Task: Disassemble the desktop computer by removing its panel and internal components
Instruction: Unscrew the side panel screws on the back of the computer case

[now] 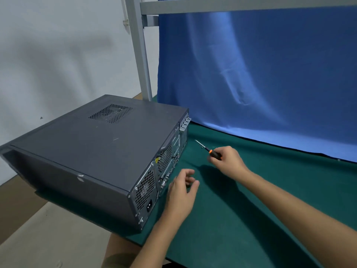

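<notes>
We judged the job barely begun: the desktop computer (92,151) lay on its side at the worktop's (251,209) left edge, part of it overhanging that edge, with its flat grey steel side panel (116,144) still seated on top and nothing from inside laid out. The whole panel and all the internal components seemed left to remove. Our right hand (229,161) gripped a screwdriver (210,151) by its black, orange-collared handle, the thin bright shaft pointing toward the case's rear face (162,171), a bare metal plate of punched vents and ports. Our left hand (181,192) hovered beside that face, fingers loosely curled and holding nothing. The worktop wore a matte green mat; a smooth blue cloth (251,64) hung along its far edge.
</notes>
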